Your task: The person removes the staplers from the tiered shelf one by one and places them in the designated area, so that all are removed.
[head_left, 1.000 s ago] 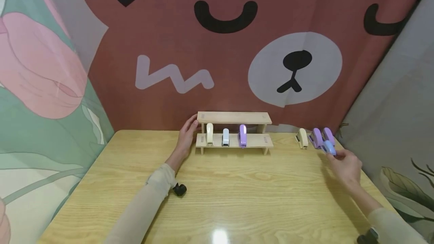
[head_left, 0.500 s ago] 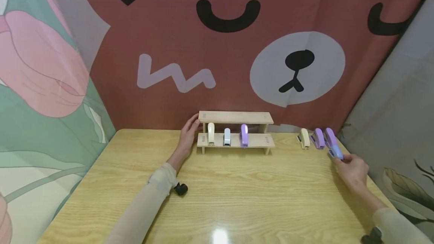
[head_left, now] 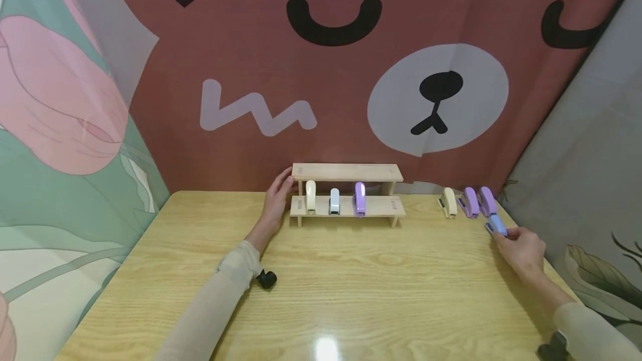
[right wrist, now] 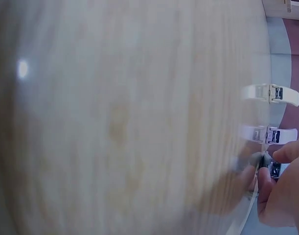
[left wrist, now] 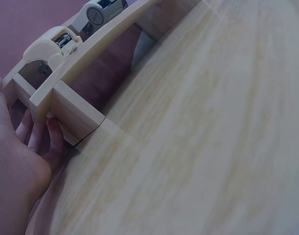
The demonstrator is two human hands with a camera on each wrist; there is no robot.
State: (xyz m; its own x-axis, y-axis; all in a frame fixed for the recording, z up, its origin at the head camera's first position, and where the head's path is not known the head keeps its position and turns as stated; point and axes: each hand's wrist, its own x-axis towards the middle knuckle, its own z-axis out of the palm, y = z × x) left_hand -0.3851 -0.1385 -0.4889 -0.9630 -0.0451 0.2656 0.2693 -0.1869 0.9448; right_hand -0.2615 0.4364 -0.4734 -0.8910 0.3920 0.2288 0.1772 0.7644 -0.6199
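Note:
A two-tier wooden shelf stands at the table's back. My left hand holds its left end, fingers bent against the end beside the leg in the left wrist view. On the lower tier sit a cream stapler, a small white-blue stapler and a purple stapler. At the right, my right hand pinches a light blue stapler low at the table. Just behind it stands a purple stapler; another purple stapler and a cream stapler are to its left.
The light wooden table ends near my right hand. Behind it hangs a brown curtain with a bear face; a grey curtain borders the right side. A black wrist camera sits below the left cuff.
My right hand has shifted slightly right and toward me with the light blue stapler, away from the middle purple one, then stayed nearly still. The left hand keeps its place at the shelf.

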